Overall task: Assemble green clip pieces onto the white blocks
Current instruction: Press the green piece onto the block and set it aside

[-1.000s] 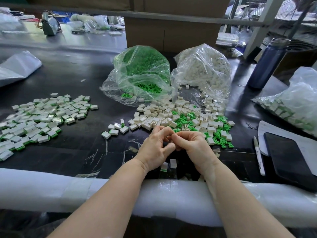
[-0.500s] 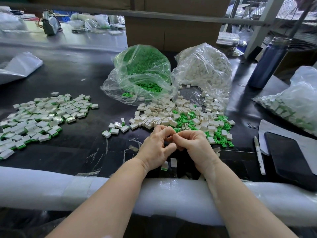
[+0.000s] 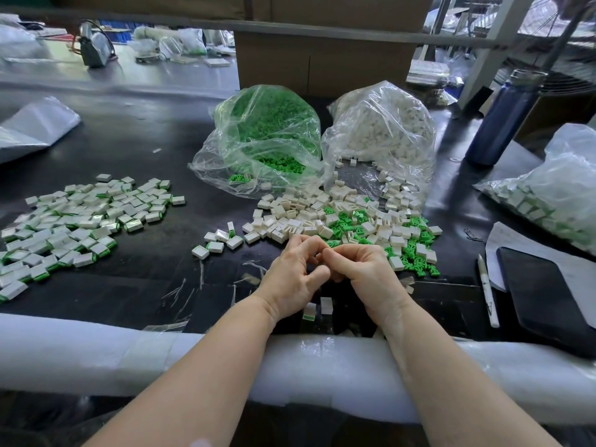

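Almost nothing changed: left hand [image 3: 295, 279] and right hand [image 3: 361, 272] stay together near the desk's front edge, fingers pinching something hidden; probably one clip is being pressed in. Loose white blocks [image 3: 290, 221] lie just beyond.

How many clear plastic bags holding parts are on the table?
3: green clip bag at centre, white block bag beside it, third bag far right. Others may be hidden.

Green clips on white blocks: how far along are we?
Done: a large spread of assembled blocks lies at the left, plus a few near the middle. In hand: the left hand and right hand are pressed together over the table; the piece between them is hidden. Left: loose white blocks and green clips, plus the green bag and white bag, both still well filled.
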{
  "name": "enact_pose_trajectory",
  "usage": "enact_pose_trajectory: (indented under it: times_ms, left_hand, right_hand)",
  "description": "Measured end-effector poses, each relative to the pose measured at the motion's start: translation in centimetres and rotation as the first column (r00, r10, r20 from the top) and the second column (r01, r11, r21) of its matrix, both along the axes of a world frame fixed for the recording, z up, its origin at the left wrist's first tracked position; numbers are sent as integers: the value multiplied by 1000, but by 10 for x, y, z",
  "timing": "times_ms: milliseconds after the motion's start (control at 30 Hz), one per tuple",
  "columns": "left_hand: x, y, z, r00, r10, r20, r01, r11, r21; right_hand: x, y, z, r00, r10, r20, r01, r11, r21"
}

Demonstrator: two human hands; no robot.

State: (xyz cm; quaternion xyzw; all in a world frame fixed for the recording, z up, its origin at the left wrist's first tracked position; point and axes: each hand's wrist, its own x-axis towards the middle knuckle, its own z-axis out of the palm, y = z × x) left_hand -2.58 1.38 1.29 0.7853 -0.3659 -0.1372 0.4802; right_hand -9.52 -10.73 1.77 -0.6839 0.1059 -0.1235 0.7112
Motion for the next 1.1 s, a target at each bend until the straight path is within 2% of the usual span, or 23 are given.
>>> enact_pose_trajectory:
  times_ms: [100, 167, 300, 433, 600, 800, 933, 1100]
  left_hand:
    - [2, 0, -2, 999, 41, -22, -42, 995, -86]
    - [3, 0, -3, 995, 96, -24, -98, 989, -113]
    - [4, -2, -5, 992, 102, -70, -110, 986, -123]
    - [3, -3, -6, 993, 91, -73, -100, 988, -121]
    - [1, -4, -4, 993, 89, -79, -99, 986, -132]
    - [2, -4, -4, 986, 157, -63, -165, 973, -162]
    - [7, -3, -7, 898, 441, 2, -431, 879, -206]
    - [18, 5, -6, 688, 725, 41, -690, 670, -276]
  right_hand:
    - [1, 2, 1, 999, -19, 31, 19, 1000, 12]
    - [3, 1, -1, 995, -94, 41, 94, 996, 3]
    - [3, -1, -3, 982, -164, 89, 178, 965, -194]
    - [4, -2, -3, 969, -207, 133, 243, 895, -375]
    - [5, -2, -7, 967, -231, 105, 250, 794, -554]
    - [6, -1, -7, 968, -222, 113, 247, 791, -560]
    - [5, -4, -6, 943, -297, 149, 331, 787, -521]
    - [4, -4, -6, 938, -328, 114, 338, 785, -519]
